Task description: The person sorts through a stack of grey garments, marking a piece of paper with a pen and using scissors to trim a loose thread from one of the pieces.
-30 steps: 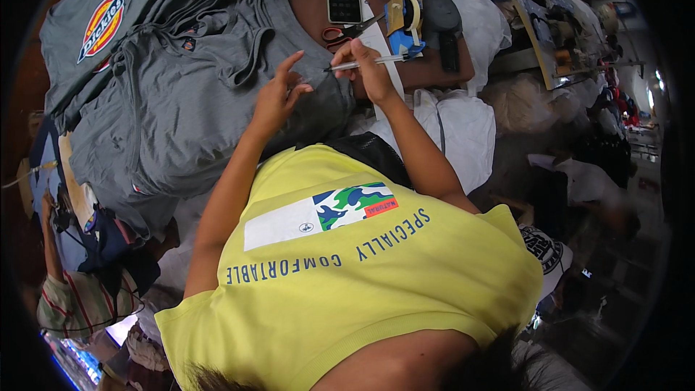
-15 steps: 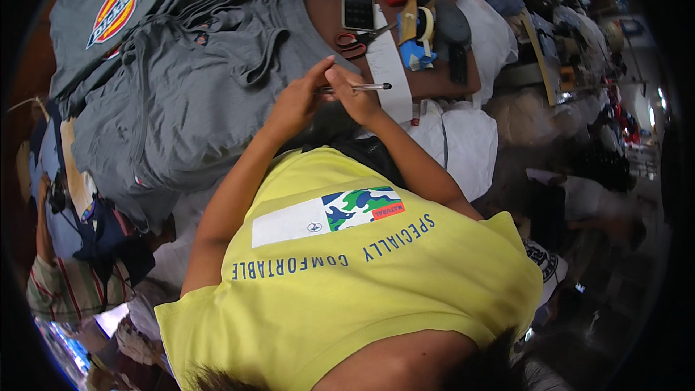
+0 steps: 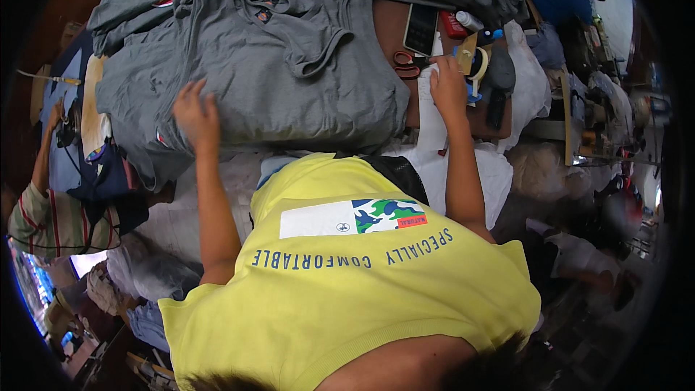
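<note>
Left hand [image 3: 197,119], blurred, is released, fingers parted, at the left part of the grey shirts [image 3: 282,90], which reach the bench's [image 3: 388,29] near edge; contact cannot be told. Right hand [image 3: 450,90], fingers bent, lies over paper [image 3: 429,112], between scissors [image 3: 407,66] and tape dispenser [image 3: 476,66]; whether it grasps anything cannot be told.

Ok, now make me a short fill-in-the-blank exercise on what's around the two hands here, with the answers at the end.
1. The person's left hand is over crumpled fabric garments coloured ____.
2. The person's right hand is just to the right of the red-handled metal ____.
3. The flat, rectangular, black-screened phone lies to the ____ of the small, boxy red object.

Missing words: grey; scissors; left.
</note>
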Tool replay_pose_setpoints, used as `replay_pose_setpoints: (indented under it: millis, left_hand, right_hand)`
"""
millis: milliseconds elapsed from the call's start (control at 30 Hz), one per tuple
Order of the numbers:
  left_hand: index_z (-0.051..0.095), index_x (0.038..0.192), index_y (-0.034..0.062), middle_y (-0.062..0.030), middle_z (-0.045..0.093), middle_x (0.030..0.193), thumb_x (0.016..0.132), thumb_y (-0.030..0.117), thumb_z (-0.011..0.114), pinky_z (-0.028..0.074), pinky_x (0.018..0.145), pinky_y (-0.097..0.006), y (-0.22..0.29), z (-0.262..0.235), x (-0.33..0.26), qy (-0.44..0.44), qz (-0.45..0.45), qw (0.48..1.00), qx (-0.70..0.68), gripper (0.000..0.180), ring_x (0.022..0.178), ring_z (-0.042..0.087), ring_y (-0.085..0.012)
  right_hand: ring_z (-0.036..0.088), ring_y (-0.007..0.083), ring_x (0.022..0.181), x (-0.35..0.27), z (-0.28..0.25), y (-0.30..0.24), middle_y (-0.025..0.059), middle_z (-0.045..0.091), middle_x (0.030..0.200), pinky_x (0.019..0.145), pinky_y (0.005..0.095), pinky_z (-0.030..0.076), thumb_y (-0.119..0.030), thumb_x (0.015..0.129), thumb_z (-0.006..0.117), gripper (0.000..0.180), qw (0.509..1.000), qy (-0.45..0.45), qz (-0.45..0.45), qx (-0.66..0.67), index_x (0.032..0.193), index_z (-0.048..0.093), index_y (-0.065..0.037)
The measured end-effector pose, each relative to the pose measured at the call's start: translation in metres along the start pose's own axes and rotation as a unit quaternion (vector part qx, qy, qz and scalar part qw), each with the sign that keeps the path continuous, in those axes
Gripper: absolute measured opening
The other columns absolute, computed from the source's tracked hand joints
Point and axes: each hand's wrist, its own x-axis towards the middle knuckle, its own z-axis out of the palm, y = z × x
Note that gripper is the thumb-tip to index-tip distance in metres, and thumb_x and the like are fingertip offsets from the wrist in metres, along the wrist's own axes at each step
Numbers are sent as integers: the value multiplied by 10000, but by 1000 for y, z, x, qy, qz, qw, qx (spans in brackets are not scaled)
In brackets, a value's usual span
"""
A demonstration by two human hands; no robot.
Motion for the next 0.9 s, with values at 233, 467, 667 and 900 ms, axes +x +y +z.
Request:
replay_pose_setpoints:
  millis: [233, 467, 667, 900]
  left_hand:
    - [553, 1089, 64, -165, 516, 1066, 807, 286, 607, 360, 886, -391, -94, -19, -26, -57, -156, 986, -25, 363, 1021, 470, -327]
    - [558, 1070, 122, -110, 500, 1083, 802, 355, 604, 360, 869, -418, -84, -10, 4, -69, -136, 987, 43, 358, 1024, 453, -304]
    - [561, 989, 128, -57, 512, 1069, 817, 363, 578, 351, 853, -424, -79, 1, 2, -17, -72, 995, 67, 291, 1025, 462, -260]
    - [557, 1050, 139, -65, 511, 1106, 802, 402, 586, 368, 843, -416, -95, -6, -3, -45, -82, 995, 20, 362, 1051, 469, -266]
  right_hand:
    - [548, 298, 936, -24, 26, -64, 172, 543, 1018, 754, 373, 437, -308, 714, 689, 466, 959, -203, 126, 155, 1068, 540, -44]
    - [569, 339, 904, 1, 74, -104, 171, 553, 1003, 734, 440, 460, -402, 753, 632, 478, 990, -53, 110, 67, 1050, 523, -44]
    - [602, 375, 702, 17, 91, -96, 155, 612, 759, 584, 473, 472, -396, 870, 466, 329, 987, -44, 141, -60, 884, 516, -71]
    - [583, 344, 866, 15, 101, -64, 154, 610, 895, 681, 460, 469, -518, 855, 409, 468, 978, 6, 182, -103, 933, 568, -84]
